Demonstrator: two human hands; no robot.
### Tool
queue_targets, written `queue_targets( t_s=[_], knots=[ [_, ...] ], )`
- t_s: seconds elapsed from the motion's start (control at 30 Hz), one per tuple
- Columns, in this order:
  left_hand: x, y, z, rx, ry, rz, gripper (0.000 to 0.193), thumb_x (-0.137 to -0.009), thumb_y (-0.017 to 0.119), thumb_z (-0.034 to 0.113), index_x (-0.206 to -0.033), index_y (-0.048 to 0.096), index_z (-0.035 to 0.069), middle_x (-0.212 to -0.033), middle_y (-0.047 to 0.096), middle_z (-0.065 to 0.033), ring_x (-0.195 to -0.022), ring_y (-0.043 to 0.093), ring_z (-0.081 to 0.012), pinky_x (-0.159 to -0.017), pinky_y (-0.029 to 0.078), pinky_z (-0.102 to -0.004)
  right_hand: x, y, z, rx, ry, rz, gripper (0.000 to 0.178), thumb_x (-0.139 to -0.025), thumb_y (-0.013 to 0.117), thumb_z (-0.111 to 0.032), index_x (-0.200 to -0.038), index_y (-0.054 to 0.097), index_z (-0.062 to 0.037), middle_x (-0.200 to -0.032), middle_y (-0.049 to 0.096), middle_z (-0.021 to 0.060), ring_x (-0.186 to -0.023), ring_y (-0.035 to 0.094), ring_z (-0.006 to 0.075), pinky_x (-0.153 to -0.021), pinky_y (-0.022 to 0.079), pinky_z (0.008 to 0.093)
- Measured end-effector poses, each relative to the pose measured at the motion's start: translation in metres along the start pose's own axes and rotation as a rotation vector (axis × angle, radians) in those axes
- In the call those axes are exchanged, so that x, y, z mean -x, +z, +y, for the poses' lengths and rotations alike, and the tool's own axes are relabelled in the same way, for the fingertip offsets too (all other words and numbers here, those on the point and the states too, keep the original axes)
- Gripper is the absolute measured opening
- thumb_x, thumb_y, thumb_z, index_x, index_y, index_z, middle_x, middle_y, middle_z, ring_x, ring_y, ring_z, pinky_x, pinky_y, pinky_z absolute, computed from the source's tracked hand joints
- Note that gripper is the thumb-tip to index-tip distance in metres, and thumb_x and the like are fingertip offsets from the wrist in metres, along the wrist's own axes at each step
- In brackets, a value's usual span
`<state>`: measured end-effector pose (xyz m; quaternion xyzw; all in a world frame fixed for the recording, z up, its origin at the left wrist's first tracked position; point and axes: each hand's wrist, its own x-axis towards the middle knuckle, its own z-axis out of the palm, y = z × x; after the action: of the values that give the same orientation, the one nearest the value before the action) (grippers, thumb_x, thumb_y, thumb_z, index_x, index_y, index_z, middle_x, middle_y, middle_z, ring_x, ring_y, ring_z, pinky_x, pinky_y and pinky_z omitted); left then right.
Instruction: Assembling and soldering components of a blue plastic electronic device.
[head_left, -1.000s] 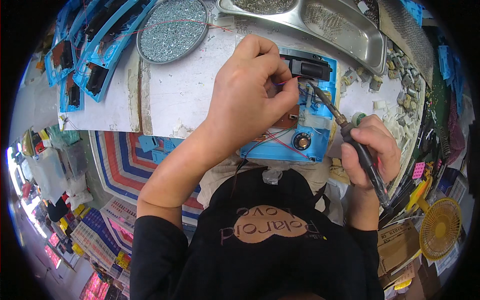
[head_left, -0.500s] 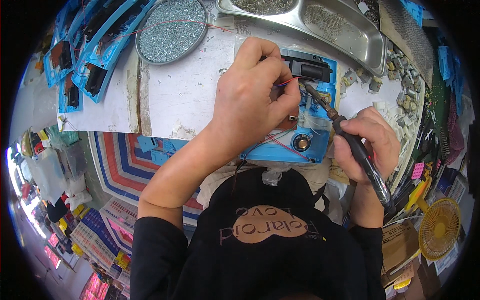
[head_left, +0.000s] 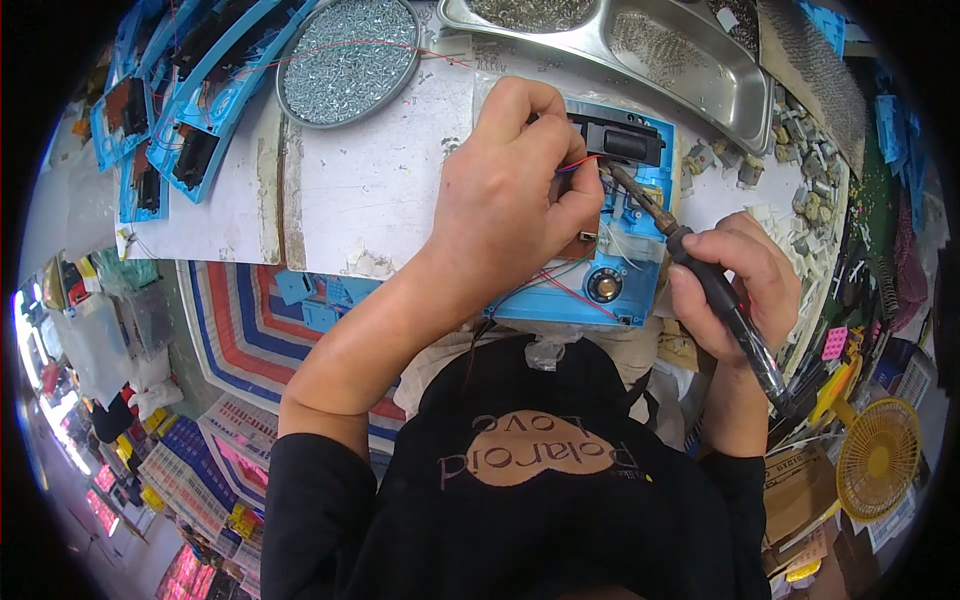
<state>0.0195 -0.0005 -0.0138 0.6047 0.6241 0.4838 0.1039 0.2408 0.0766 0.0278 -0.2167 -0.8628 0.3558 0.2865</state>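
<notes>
In front of me lies a blue plastic housing (head_left: 545, 303) with a black module (head_left: 622, 143) at its far end and a round speaker-like part (head_left: 603, 286) at its near end. My left hand (head_left: 508, 185) is over the housing's left side, its thumb and fingertips pinching thin red and blue wires (head_left: 580, 163). My right hand (head_left: 745, 290) is wrapped round the dark handle of a soldering iron (head_left: 715, 285). The iron's tip reaches in beside the wires, just below the black module; whether it touches them I cannot tell. My left hand hides part of the housing.
A round tray of small screws (head_left: 348, 65) stands at the far left, beside stacked blue housings (head_left: 215, 120). Beyond the work is a metal compartment tray (head_left: 690, 80) holding small parts. Small metal parts (head_left: 815, 180) lie at the right; a yellow fan (head_left: 878, 458) stands lower right.
Both hands hold almost the same pose, wires and soldering iron still gripped. The whole picture has shifted very slightly.
</notes>
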Motion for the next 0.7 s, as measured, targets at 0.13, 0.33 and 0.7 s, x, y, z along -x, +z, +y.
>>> queue_targets(
  t_s=[0.13,0.33,0.7],
  knots=[
    [0.0,-0.001,0.003,-0.009,-0.04,-0.018,0.011,-0.078,0.077,0.001,-0.084,0.067,0.0,-0.099,0.056,-0.0075,-0.065,0.055,-0.0113,-0.054,0.045,-0.025,0.005,-0.003,-0.001,0.009,-0.052,0.028,0.03,-0.079,0.077,-0.004,-0.105,0.064,0.0028,-0.072,0.059,0.0112,-0.061,0.054,0.0207,-0.057,0.041,0.0308],
    [0.001,0.0,0.0,-0.023,-0.011,0.002,0.012,-0.078,0.077,0.002,-0.083,0.067,-0.001,-0.099,0.056,-0.0069,-0.064,0.053,-0.0101,-0.054,0.044,-0.0252,0.018,-0.01,-0.003,-0.017,-0.092,0.085,0.03,-0.081,0.077,-0.004,-0.107,0.063,0.004,-0.073,0.059,0.0114,-0.061,0.053,0.0205,-0.056,0.039,0.0307],
    [0.001,0.0,0.004,-0.034,-0.051,-0.006,0.011,-0.078,0.078,0.002,-0.083,0.068,-0.001,-0.1,0.057,-0.0078,-0.068,0.056,-0.0116,-0.056,0.046,-0.025,0.034,-0.015,0.004,-0.095,-0.063,0.146,0.032,-0.083,0.074,-0.001,-0.111,0.061,0.0057,-0.073,0.053,0.0099,-0.064,0.048,0.0179,-0.058,0.035,0.0295]
  ],
)
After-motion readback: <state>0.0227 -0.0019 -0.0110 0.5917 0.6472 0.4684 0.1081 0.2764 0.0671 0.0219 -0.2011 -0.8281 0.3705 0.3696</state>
